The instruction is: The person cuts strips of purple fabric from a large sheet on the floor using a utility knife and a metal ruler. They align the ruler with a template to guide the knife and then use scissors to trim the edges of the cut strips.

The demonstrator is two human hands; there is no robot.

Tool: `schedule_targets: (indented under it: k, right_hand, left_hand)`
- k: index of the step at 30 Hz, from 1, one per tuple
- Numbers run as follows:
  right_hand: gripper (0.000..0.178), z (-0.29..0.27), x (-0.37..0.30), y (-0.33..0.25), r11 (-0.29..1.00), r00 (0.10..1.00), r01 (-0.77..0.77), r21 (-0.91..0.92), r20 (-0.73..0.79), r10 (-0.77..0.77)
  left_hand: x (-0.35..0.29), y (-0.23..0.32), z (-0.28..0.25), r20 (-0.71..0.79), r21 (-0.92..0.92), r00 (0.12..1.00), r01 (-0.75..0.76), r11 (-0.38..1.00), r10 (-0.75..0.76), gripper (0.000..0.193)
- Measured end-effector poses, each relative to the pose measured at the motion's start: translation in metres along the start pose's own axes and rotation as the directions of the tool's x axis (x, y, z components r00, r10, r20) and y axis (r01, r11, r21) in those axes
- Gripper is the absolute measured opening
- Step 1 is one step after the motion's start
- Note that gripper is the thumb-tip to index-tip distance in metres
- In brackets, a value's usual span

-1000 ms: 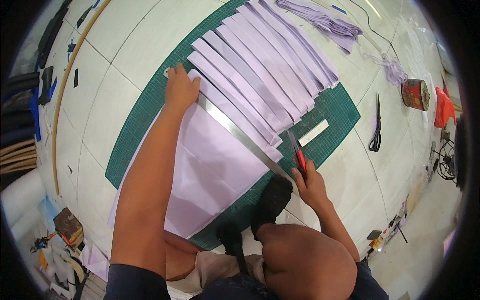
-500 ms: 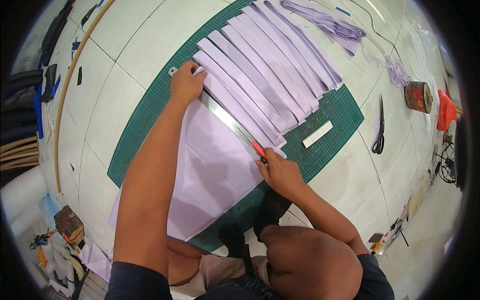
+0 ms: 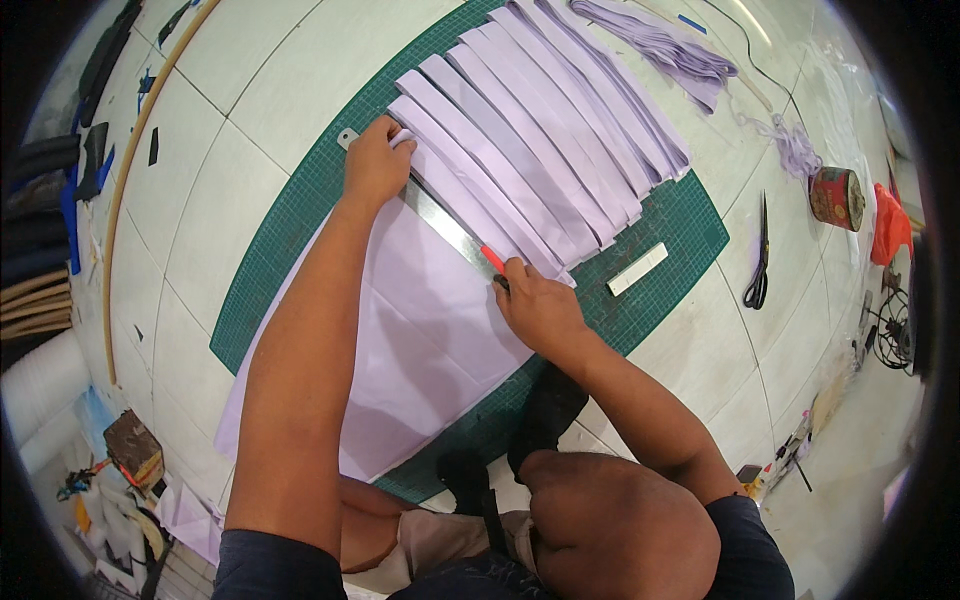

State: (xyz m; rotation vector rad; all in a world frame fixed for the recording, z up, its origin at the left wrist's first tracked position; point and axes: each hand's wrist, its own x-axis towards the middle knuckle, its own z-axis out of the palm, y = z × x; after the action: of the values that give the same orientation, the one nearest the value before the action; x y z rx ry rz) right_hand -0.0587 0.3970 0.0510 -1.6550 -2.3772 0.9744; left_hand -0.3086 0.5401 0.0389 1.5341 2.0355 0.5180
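Observation:
A large lavender cloth (image 3: pixel 430 340) lies on a green cutting mat (image 3: pixel 683 222), with a row of folded lavender strips (image 3: pixel 545 140) beyond it. A metal ruler (image 3: pixel 440 220) runs slantwise between the cloth and the nearest strip. At the ruler's far end, my left hand (image 3: pixel 380 165) is closed, pinching a lavender strip's edge between thumb and fingers. My right hand (image 3: pixel 540 310) grips a red and dark utility knife (image 3: pixel 491 257) against the ruler's edge, about midway along. The knife's blade tip is too small to make out.
On the mat's right lies a white bar (image 3: pixel 637 269). Black scissors (image 3: pixel 761 255), a round tin (image 3: pixel 836 197) and a red bag (image 3: pixel 889 225) sit farther right on the tiles. A bundle of lavender strips (image 3: pixel 660 50) lies at the back; a long wooden stick (image 3: pixel 128 190) at left.
My right hand has moved the knife up and to the left along the ruler. My left hand stays at the ruler's far end, still pinching the strip.

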Motion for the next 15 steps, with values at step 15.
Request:
schedule_targets:
  k: [15]
  right_hand:
    - [0.029,-0.032,-0.078,0.035,0.977,0.926,-0.180,-0.111,0.315,0.206]
  left_hand:
    - [0.003,0.006,0.015,-0.082,0.090,0.988,0.136,0.987,-0.128,0.024]
